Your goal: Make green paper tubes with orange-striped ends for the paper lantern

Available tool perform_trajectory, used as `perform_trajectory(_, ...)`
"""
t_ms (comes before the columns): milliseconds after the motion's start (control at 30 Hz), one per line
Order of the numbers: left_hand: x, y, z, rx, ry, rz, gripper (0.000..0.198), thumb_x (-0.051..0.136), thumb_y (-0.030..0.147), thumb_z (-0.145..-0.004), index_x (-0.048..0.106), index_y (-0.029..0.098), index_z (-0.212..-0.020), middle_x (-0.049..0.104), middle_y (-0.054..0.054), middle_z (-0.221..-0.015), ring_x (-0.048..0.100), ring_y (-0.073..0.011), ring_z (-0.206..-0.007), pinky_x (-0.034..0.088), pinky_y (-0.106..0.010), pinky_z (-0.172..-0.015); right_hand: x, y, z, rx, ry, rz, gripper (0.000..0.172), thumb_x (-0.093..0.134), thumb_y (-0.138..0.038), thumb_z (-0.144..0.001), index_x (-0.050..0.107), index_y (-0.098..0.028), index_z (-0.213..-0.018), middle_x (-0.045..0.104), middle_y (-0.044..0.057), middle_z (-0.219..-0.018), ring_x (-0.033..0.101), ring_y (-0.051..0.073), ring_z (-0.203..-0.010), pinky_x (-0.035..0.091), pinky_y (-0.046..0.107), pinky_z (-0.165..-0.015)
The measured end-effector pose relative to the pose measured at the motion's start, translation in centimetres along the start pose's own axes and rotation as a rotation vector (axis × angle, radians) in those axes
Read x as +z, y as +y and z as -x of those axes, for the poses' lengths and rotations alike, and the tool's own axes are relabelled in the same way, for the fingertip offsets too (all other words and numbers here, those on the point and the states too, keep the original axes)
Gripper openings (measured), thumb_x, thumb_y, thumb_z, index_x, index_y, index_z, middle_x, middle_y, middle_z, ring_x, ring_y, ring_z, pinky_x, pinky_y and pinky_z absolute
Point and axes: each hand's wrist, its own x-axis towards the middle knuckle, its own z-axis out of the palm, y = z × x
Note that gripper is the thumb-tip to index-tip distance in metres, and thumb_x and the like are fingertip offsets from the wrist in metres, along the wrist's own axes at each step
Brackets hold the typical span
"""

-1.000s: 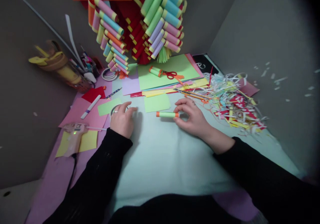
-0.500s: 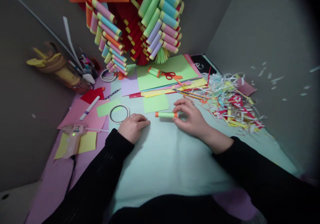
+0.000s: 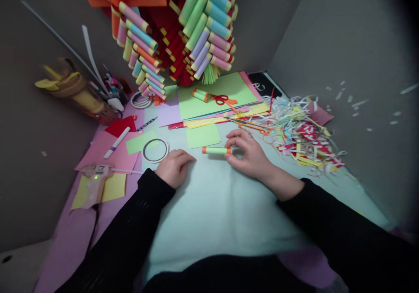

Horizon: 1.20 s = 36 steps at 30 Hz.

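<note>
green paper roll [image 3: 216,150], already rolled shut and banded orange at both ends, lay on the pale counter [image 3: 212,206], apart from the hanging cluster of like rolls [image 3: 196,31] above. its long axis ran side to side, left end pointing toward the left hand [image 3: 173,166], which rested loosely curled and empty near a tape ring [image 3: 155,150]. the right hand [image 3: 248,153] pinched the roll's right end in its fingertips. a flat green square [image 3: 203,135] lay just behind, unrolled.

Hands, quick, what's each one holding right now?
Left hand: loosely curled, empty, resting on the pale sheet.
Right hand: closed on the end of the paper roll.
</note>
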Motion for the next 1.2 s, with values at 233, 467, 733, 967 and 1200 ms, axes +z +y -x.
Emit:
perform_trajectory(233,0.1,0.3,-0.4,-0.026,-0.072,-0.017,0.028,0.040,-0.001,-0.072,0.062,0.018,-0.071,0.060,-0.006,-0.085,0.056,-0.0185,-0.082,0.047,-0.033,-0.078,0.0,0.1,0.0,-0.013,-0.003,-0.005,0.016,0.061,-0.014,-0.070,0.055,-0.023,-0.083,0.053,0.007,-0.100,0.054,0.024,-0.097,0.045,0.043,-0.086)
perform_trajectory(467,0.2,0.6,-0.2,-0.064,-0.085,-0.077,0.031,0.040,0.007,-0.080,0.059,0.018,-0.102,0.058,-0.009,-0.097,0.056,-0.0209,-0.093,0.047,-0.035,-0.084,0.0,0.0,0.0,-0.014,0.005,-0.009,0.016,0.060,-0.015,-0.070,0.055,-0.023,-0.083,0.053,0.007,-0.100,0.054,0.025,-0.098,0.045,0.043,-0.086)
perform_trajectory(733,0.1,0.5,-0.4,-0.017,-0.113,-0.091,0.022,0.040,0.006,-0.078,0.059,0.018,-0.081,0.057,-0.008,-0.089,0.056,-0.0189,-0.083,0.048,-0.032,-0.078,0.0,0.1,0.0,-0.006,0.010,-0.003,0.016,0.061,-0.015,-0.070,0.055,-0.023,-0.082,0.053,0.007,-0.100,0.054,0.025,-0.097,0.045,0.044,-0.086)
perform_trajectory(967,0.4,-0.1,-0.3,-0.058,-0.037,-0.014,0.015,0.046,0.019,-0.085,0.059,0.018,-0.092,0.061,-0.006,-0.088,0.058,-0.0178,-0.081,0.048,-0.031,-0.074,0.0,0.0,0.1,-0.014,0.011,-0.021,0.016,0.060,-0.014,-0.070,0.054,-0.023,-0.082,0.053,0.007,-0.099,0.054,0.024,-0.097,0.046,0.043,-0.086)
perform_trajectory(1200,0.6,-0.2,-1.3,-0.069,-0.043,0.008,0.015,0.050,0.024,-0.086,0.064,0.019,-0.086,0.059,-0.004,-0.086,0.058,-0.0160,-0.079,0.048,-0.028,-0.073,0.0,-0.1,0.1,-0.007,0.015,-0.030,0.015,0.060,-0.015,-0.070,0.055,-0.023,-0.081,0.054,0.007,-0.099,0.055,0.025,-0.096,0.046,0.043,-0.084)
